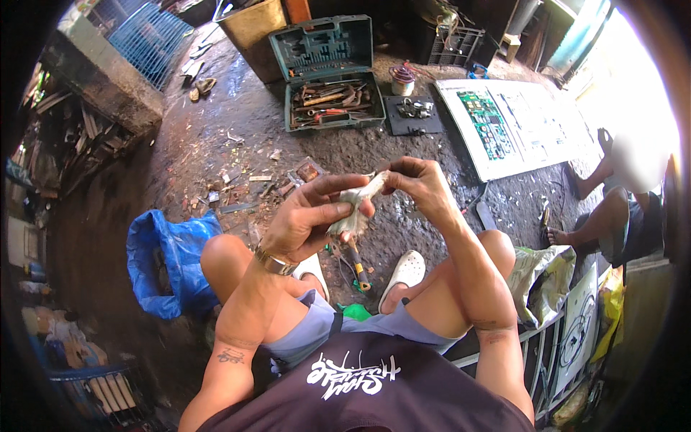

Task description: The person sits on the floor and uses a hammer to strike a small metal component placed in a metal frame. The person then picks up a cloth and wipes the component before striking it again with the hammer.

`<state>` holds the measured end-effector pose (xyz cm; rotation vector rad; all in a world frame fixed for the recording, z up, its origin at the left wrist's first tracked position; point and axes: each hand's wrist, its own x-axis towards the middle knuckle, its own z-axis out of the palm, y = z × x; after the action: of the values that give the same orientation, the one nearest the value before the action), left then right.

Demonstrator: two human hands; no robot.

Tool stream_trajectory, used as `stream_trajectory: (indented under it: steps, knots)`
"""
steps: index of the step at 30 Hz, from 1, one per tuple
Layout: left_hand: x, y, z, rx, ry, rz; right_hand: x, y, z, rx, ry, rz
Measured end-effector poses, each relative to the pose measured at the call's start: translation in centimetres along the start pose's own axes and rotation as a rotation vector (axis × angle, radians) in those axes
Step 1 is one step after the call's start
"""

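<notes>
Scrap (357, 200) of whitish, crumpled material, its exact kind unclear, is held up between both hands in the head view, on the wearer's side of the open toolbox (350, 39). The left hand (308, 216) grips its lower part between thumb and bent fingers, while the right hand (417, 183) pinches the upper end with thumb and fingertips. Below the scrap, farther from the toolbox, a tool (358, 265) with a yellow and black handle points down between two white clogs (408, 270); whether it touches the scrap cannot be told. The toolbox stands on the dirty floor (209, 151), full of hand tools (324, 99). Just right of the toolbox are a can (403, 81) and a dark plate (398, 124) bearing metal parts (416, 108); farther right of it, a green circuit board (484, 119) lies on a white panel (504, 167). Another person's leg (612, 223) shows well to the toolbox's right. A blue bag (183, 252) stands left of the toolbox and nearer the wearer, close by the left knee (222, 258).
</notes>
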<state>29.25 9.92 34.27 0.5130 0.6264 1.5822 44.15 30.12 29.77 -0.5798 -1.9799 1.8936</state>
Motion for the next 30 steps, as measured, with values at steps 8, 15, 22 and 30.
stream_trajectory:
  steps: [8,15,22,30]
  knots:
    - [-0.2,-0.2,1.3,0.319,0.122,-0.031,0.2,-0.3,-1.8,0.031,0.083,-0.084]
    - [0.8,-1.3,1.8,0.582,0.185,0.016,-0.1,-1.6,-3.8,0.065,0.222,-0.212]
    - [1.1,-1.8,0.5,0.619,0.235,0.060,-0.8,-2.9,-4.2,0.044,0.269,-0.288]
    - [1.0,-1.4,0.0,0.401,0.159,0.132,-0.4,-1.0,-5.2,-0.132,0.180,-0.077]
